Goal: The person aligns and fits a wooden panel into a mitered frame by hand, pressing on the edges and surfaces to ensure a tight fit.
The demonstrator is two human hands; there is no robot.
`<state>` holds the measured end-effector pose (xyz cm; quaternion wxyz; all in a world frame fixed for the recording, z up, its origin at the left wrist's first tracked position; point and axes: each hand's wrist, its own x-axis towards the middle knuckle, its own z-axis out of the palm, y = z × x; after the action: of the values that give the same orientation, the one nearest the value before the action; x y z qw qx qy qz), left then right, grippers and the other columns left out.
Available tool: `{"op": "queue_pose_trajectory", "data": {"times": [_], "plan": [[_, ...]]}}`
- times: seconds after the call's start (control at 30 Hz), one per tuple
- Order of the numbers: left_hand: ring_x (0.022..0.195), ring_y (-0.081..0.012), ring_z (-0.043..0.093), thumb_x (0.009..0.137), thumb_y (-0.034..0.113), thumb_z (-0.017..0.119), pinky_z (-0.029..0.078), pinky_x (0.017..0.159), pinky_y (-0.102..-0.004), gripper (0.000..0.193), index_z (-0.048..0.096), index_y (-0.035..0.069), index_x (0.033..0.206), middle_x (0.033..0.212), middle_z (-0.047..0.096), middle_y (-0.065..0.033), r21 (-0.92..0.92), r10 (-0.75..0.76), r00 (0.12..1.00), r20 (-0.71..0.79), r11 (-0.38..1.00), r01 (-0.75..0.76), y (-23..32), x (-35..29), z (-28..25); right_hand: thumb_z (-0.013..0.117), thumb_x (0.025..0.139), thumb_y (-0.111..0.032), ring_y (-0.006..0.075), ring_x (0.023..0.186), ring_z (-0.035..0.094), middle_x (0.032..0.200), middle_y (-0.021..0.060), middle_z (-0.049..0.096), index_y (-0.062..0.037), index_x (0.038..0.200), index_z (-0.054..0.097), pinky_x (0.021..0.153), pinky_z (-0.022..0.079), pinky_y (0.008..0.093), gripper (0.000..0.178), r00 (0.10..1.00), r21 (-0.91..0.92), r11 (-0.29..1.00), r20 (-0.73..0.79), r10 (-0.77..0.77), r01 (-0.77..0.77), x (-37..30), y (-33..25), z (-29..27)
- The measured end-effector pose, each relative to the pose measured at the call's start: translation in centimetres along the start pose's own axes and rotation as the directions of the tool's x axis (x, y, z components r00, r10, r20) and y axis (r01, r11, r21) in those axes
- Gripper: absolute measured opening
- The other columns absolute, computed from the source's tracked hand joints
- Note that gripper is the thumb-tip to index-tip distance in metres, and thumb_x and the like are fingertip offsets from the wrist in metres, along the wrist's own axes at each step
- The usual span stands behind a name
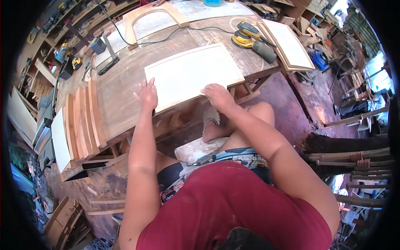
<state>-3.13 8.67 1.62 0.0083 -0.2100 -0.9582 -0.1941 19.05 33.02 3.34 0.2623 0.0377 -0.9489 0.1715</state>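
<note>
A white panel with a light wooden frame (pixel 193 71) lies flat at the near edge of the workbench. My left hand (pixel 147 95) rests at the panel's left edge, with its fingers spread and the thumb up along the side. On the near edge, right of the middle, lies my right hand (pixel 218 97). Its fingers are curled together over the frame; whatever may be under them is hidden. A yellow and black electric sander (pixel 246 37) with a dark dust canister sits beyond the panel's right corner.
Several curved wooden strips (pixel 85 118) stand side by side at the bench's left. A black clamp (pixel 109 64) lies farther back. The sander's cord (pixel 160 41) crosses the bench near an arched wooden frame (pixel 132 29). At right lies another framed panel (pixel 287 43).
</note>
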Motion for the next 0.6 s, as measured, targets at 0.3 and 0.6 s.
{"op": "queue_pose_trajectory", "data": {"times": [0.3,0.6], "plan": [[0.151,-0.0338,0.023,0.102,0.031,0.041,0.006,0.12,-0.0625,0.046,0.044,0.035,0.149,0.161,0.032,-0.0114,-0.044,-0.008,1.0,-0.001,0.999,0.008,0.1,-0.4,-0.4,0.056,0.086,-0.006,0.0333,0.101,0.062,0.104,0.013,0.067,-0.0067,0.106,0.07,0.092,0.049,0.0413,0.024,0.968,-0.186,0.971,0.172,0.182,-0.149,-1.7,7.8,-5.9],[0.149,-0.0346,0.025,0.102,0.031,0.043,0.01,0.119,-0.0633,0.046,0.044,0.035,0.148,0.16,0.033,-0.0109,0.002,-0.001,1.0,0.0,1.0,0.001,0.7,-0.2,-0.6,0.051,0.086,-0.006,0.0316,0.101,0.06,0.106,0.0104,0.068,-0.0089,0.107,0.07,0.094,0.046,0.0401,0.029,0.991,-0.22,0.975,0.124,0.057,-0.029,-2.8,11.3,-6.8]]}}
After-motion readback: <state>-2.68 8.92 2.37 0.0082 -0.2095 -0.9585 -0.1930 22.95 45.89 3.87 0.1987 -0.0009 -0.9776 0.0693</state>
